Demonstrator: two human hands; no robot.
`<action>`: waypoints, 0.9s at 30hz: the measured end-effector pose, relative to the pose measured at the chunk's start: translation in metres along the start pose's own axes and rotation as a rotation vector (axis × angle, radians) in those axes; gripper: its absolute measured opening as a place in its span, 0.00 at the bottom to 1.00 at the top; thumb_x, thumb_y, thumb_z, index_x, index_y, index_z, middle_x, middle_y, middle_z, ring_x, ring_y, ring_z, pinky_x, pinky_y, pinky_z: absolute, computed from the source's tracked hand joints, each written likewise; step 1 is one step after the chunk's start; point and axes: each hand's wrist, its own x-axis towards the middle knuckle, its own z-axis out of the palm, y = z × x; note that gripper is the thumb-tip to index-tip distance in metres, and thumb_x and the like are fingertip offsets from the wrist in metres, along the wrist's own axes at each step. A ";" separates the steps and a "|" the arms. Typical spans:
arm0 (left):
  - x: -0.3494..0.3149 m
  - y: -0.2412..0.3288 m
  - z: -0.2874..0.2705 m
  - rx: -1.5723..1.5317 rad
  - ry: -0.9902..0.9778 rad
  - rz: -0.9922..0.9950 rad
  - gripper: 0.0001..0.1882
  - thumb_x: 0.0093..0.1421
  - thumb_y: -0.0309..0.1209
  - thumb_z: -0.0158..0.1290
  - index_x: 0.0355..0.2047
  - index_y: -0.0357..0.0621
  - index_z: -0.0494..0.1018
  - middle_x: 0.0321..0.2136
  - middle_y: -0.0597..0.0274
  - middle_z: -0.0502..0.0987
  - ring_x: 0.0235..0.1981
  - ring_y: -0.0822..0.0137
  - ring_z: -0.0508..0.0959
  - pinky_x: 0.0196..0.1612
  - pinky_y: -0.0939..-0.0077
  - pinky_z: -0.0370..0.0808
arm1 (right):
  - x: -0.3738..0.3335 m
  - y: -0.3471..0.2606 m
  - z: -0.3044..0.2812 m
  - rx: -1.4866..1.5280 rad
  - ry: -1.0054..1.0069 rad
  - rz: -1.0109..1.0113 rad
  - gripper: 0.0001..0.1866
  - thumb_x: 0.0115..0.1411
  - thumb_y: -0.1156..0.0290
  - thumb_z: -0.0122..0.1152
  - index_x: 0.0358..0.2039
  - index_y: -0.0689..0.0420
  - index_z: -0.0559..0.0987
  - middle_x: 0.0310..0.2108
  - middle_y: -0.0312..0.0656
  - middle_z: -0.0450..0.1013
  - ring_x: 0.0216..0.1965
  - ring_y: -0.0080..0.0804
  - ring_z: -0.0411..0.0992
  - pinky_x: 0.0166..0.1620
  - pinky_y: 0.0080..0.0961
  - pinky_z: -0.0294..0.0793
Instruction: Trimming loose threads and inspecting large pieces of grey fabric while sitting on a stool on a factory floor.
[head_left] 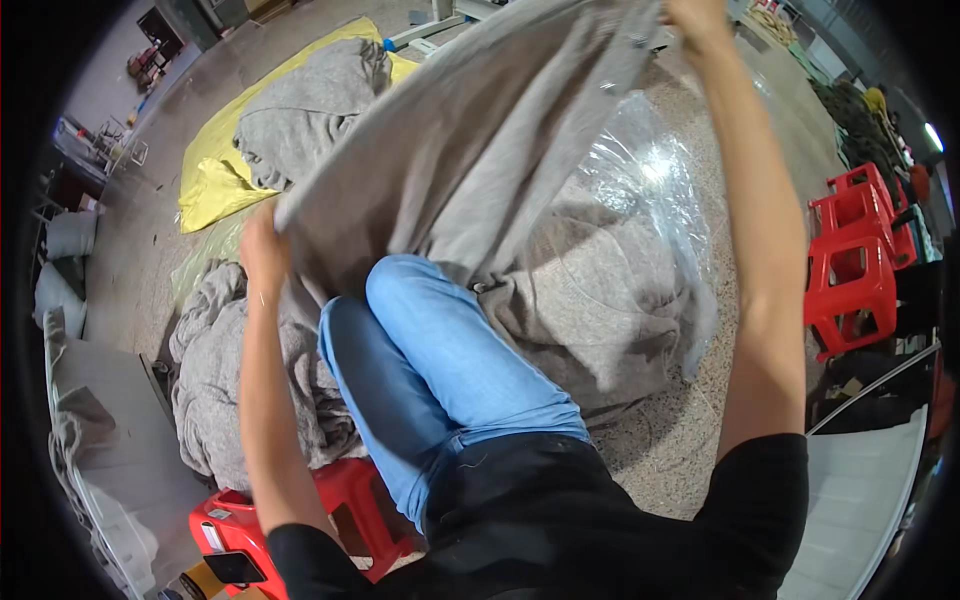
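A large piece of grey knit fabric [480, 130] is stretched out in the air in front of me, above my knees. At its left edge, my left hand [263, 250] is closed on it. Raised high at the far right, my right hand [697, 22] grips the opposite end, partly cut off by the picture's top. Folds hang down between the two hands toward my lap. To the right of my legs, a heap of grey knit pieces [600, 290] lies on clear plastic sheeting [640, 150]. Another grey heap [215, 400] rises beside my left forearm.
Farther off, a grey pile [305, 110] rests on a yellow sheet [205, 190]. A red stool [235, 520] with a dark phone [233, 568] stands at my lower left. Stacked red stools [850, 280] are at the right. Pale panels [110, 440] flank me on both sides.
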 end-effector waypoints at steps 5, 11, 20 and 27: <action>0.134 0.096 -0.068 -0.106 0.524 0.268 0.17 0.47 0.25 0.47 0.40 0.50 0.72 0.32 0.56 0.75 0.37 0.53 0.73 0.38 0.61 0.70 | 0.034 -0.003 -0.157 0.356 0.287 0.282 0.14 0.55 0.70 0.62 0.40 0.61 0.72 0.35 0.41 0.72 0.28 0.30 0.70 0.35 0.25 0.71; 0.124 0.138 -0.054 -0.400 0.565 0.680 0.23 0.39 0.15 0.48 0.37 0.48 0.74 0.32 0.56 0.76 0.38 0.52 0.73 0.38 0.63 0.71 | -0.121 -0.031 -0.298 0.298 -0.099 0.329 0.23 0.61 0.59 0.55 0.52 0.59 0.66 0.47 0.41 0.67 0.46 0.29 0.69 0.46 0.27 0.69; -0.038 0.095 0.061 -0.087 -1.154 0.389 0.22 0.50 0.48 0.56 0.43 0.53 0.76 0.43 0.60 0.76 0.53 0.60 0.69 0.57 0.40 0.55 | -0.380 -0.006 -0.194 -0.197 -1.485 1.162 0.25 0.45 0.62 0.69 0.43 0.58 0.77 0.26 0.38 0.76 0.23 0.26 0.71 0.30 0.21 0.73; -0.071 0.037 0.035 -0.369 -0.454 0.027 0.17 0.51 0.36 0.57 0.41 0.47 0.75 0.38 0.52 0.77 0.44 0.53 0.75 0.50 0.62 0.69 | -0.494 0.051 -0.166 -0.370 -1.420 1.029 0.16 0.52 0.60 0.62 0.28 0.63 0.78 0.19 0.43 0.74 0.22 0.24 0.72 0.27 0.28 0.70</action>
